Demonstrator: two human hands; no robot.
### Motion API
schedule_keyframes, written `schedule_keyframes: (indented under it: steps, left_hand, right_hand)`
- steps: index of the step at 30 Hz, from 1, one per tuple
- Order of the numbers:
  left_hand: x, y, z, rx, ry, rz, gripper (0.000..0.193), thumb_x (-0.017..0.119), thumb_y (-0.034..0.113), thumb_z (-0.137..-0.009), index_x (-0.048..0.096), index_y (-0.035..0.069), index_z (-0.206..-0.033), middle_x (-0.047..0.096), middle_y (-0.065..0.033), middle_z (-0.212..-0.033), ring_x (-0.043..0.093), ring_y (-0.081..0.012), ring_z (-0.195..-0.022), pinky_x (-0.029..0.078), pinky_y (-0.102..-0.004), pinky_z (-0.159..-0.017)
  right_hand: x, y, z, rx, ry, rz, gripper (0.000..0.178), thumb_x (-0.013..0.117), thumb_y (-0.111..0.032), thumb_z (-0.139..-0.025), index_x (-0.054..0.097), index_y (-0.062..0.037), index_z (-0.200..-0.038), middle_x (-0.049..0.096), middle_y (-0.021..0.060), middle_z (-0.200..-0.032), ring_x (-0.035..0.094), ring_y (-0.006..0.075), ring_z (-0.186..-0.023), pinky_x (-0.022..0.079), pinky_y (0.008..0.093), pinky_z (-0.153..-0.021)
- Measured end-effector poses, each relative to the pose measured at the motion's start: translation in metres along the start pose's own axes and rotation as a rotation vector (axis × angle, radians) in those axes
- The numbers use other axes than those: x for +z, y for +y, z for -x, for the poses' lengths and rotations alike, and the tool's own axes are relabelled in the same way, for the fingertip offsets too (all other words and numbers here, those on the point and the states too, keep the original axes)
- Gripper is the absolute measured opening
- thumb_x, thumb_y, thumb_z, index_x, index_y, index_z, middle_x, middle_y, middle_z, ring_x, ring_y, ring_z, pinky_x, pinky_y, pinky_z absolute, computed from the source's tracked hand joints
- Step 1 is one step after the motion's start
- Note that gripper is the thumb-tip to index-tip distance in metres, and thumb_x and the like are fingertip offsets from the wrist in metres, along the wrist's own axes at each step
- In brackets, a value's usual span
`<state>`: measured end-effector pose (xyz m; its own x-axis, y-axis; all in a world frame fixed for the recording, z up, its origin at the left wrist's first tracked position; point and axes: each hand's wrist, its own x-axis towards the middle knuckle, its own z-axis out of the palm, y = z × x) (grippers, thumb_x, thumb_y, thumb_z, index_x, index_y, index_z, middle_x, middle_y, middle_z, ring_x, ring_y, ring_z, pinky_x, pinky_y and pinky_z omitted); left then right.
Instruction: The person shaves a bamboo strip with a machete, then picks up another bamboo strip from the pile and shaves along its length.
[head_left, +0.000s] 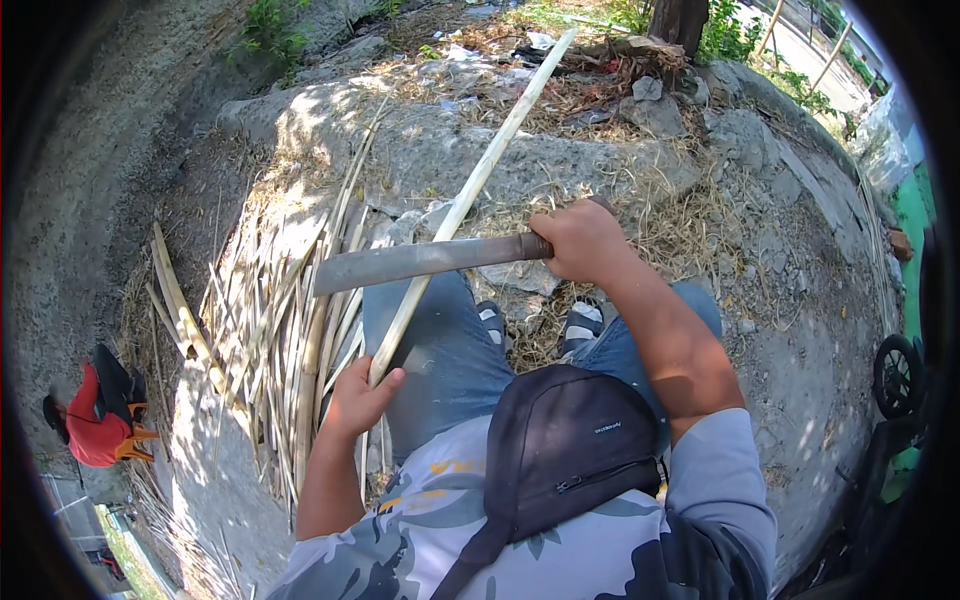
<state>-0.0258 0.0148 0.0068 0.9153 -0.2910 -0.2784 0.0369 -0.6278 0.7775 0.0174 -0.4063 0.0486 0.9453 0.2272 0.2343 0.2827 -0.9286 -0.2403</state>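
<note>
My left hand (358, 398) is closed round the lower end of a long, pale bamboo strip (478, 180), which slants up and away to the right past my knee. In my right hand (582, 241) is the dark handle of a machete (425, 261). Its broad grey blade points left and lies across the strip, over my left thigh; whether the edge bites into the bamboo I cannot tell. Beside my left leg a heap of split bamboo strips (270, 340) spreads over the ground.
Thicker bamboo pieces (185, 310) lie farther left. A person in red (98, 418) sits on an orange chair (140, 440) at the far left. Ahead are a tree trunk (678, 25), a stone (647, 89) and dry shavings (660, 210). A black wheel (898, 376) stands at the right.
</note>
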Motion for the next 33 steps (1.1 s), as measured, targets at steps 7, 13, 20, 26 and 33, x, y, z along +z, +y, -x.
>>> schedule_keyframes:
  steps: [7,13,20,26,33]
  left_hand:
    - [-0.003,0.003,0.011,-0.107,-0.084,0.007,0.051,0.059,0.047,-0.103,0.062,-0.002,-0.091,0.055,-0.003,-0.071,0.048,-0.0127,-0.069,0.042,-0.0339,-0.062]
    - [-0.005,-0.012,0.006,-0.113,-0.094,-0.082,0.058,0.054,0.053,-0.104,0.061,-0.002,-0.087,0.055,-0.0062,-0.07,0.049,-0.0152,-0.07,0.042,-0.0361,-0.063]
    - [-0.007,-0.001,0.003,-0.118,-0.102,-0.149,0.062,0.052,0.056,-0.104,0.063,-0.003,-0.089,0.057,-0.0079,-0.072,0.052,-0.0168,-0.071,0.045,-0.0368,-0.066]
    - [0.0,0.012,0.011,-0.079,-0.031,-0.125,0.06,0.058,0.054,-0.102,0.065,-0.004,-0.092,0.06,-0.012,-0.07,0.055,-0.0208,-0.068,0.047,-0.039,-0.065]
    - [-0.006,0.007,0.004,-0.116,-0.065,-0.17,0.062,0.056,0.057,-0.101,0.063,-0.004,-0.088,0.06,-0.0138,-0.073,0.056,-0.0223,-0.07,0.047,-0.0398,-0.066]
  right_hand:
    - [-0.005,0.043,-0.002,0.304,-0.138,-0.082,0.017,0.071,-0.02,-0.074,0.068,-0.0131,-0.09,0.07,0.0144,-0.082,0.07,0.0372,-0.084,0.054,0.051,-0.074]
    - [-0.003,0.028,0.001,0.377,-0.103,-0.061,0.021,0.07,-0.02,-0.075,0.07,-0.0133,-0.095,0.072,0.0145,-0.088,0.07,0.0373,-0.089,0.055,0.05,-0.079]
    - [0.005,-0.009,-0.001,-0.108,-0.103,0.039,0.024,0.074,-0.02,-0.069,0.062,-0.0124,-0.088,0.066,0.0095,-0.073,0.068,0.0346,-0.075,0.052,0.0478,-0.074]
    - [0.002,0.06,-0.005,0.438,-0.035,-0.176,0.024,0.071,-0.02,-0.077,0.068,-0.0133,-0.1,0.071,0.0147,-0.086,0.07,0.0385,-0.088,0.055,0.0488,-0.082]
    - [0.002,0.056,0.01,0.427,0.053,-0.108,0.022,0.073,-0.028,-0.082,0.068,-0.0098,-0.095,0.069,0.0184,-0.081,0.067,0.0417,-0.082,0.053,0.0503,-0.073]
